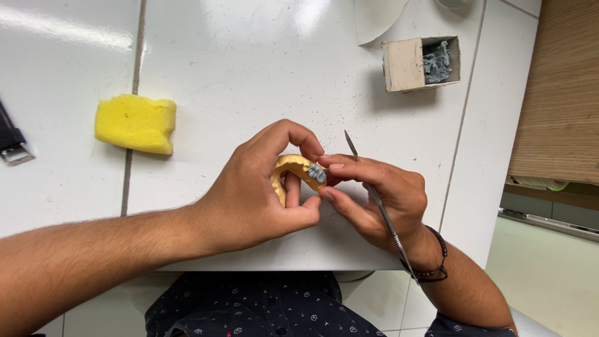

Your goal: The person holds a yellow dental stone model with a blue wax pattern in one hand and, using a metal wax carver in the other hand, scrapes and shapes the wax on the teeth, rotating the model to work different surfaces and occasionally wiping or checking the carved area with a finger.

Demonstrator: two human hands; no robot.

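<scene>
My left hand (pixel 256 193) grips a yellow curved dental cast (pixel 292 167) just above the white tiled counter, near its front edge. A small grey wax tooth (pixel 317 173) sits on the cast's right end. My right hand (pixel 384 196) pinches that grey piece with thumb and forefinger. A thin metal carving tool (pixel 374 196) also lies in my right hand; its tip points up and away, and its handle runs back past my wrist.
A yellow sponge (pixel 135 123) lies at the left. A small open cardboard box (pixel 419 63) with grey material stands at the back right. A dark object (pixel 11 142) shows at the far left edge. The counter (pixel 249 68) ends at the right beside a wooden surface (pixel 561 93).
</scene>
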